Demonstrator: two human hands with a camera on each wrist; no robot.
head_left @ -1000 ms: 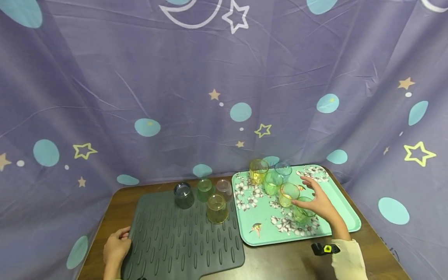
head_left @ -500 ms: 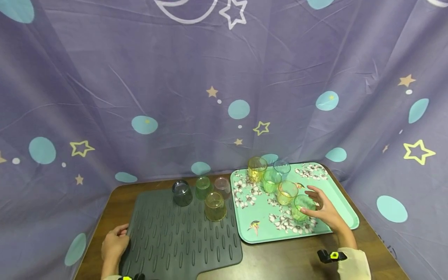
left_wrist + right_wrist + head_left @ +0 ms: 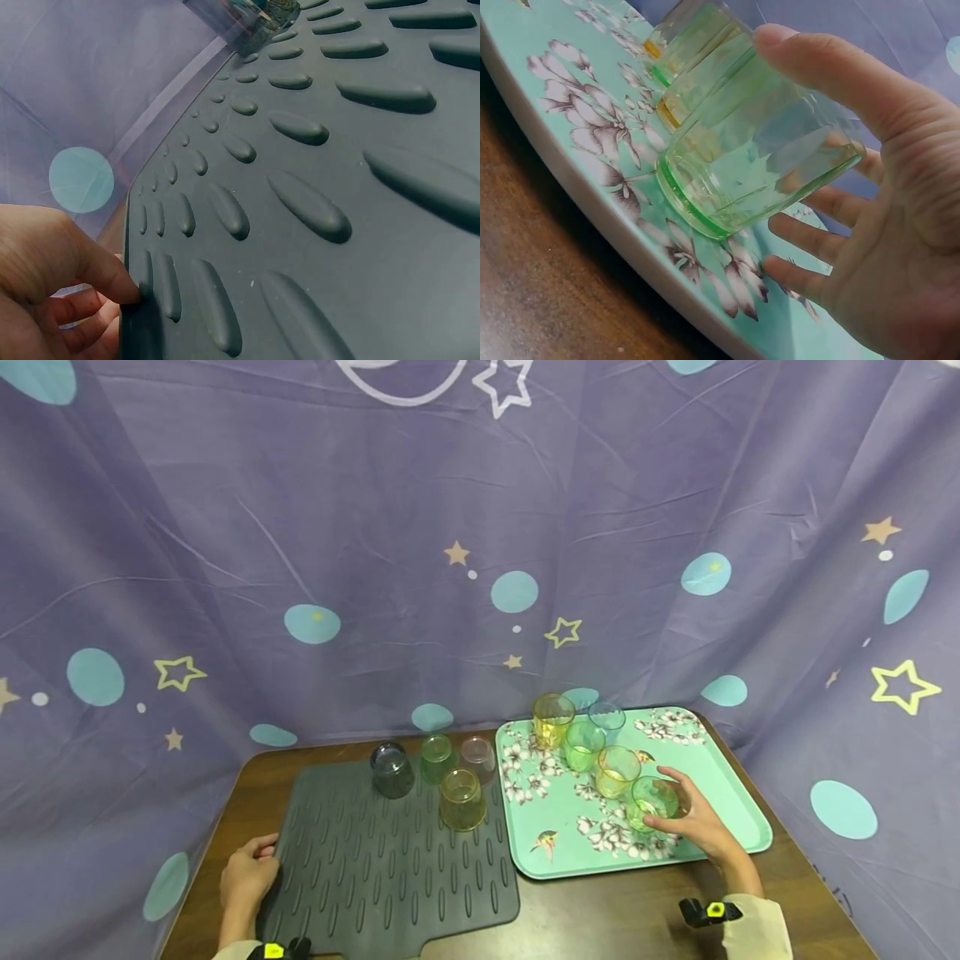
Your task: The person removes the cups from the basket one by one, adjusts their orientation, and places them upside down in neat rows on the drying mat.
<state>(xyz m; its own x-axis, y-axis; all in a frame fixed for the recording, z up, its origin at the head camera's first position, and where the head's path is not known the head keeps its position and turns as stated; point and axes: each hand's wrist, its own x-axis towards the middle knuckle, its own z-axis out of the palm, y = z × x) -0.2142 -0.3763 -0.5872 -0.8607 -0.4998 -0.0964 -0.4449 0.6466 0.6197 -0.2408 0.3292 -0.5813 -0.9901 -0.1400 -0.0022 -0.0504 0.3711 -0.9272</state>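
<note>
My left hand (image 3: pixel 247 877) pinches the left edge of the dark grey drying mat (image 3: pixel 360 860). In the left wrist view one fingertip presses on the ridged mat and other fingers curl at its edge. My right hand (image 3: pixel 701 822) surrounds a green glass (image 3: pixel 651 806) standing upright on the mint floral tray (image 3: pixel 555 864). Its thumb lies over the near side and its fingers spread around the far side; a firm grip is not visible. Also on the tray are a pale yellow glass (image 3: pixel 617 772), another green glass (image 3: pixel 584 747), a blue glass (image 3: pixel 606 720) and an amber glass (image 3: pixel 553 722).
Upside down on the mat's back part stand a dark glass (image 3: pixel 392 771), a green glass (image 3: pixel 437 760), a pinkish glass (image 3: pixel 477 758) and an amber glass (image 3: pixel 462 802). A purple curtain (image 3: pixel 420 552) hangs behind the wooden table (image 3: pixel 600 918).
My right hand has moved right and down from above the glasses to around the nearest green glass. My left hand has stayed at the mat's edge.
</note>
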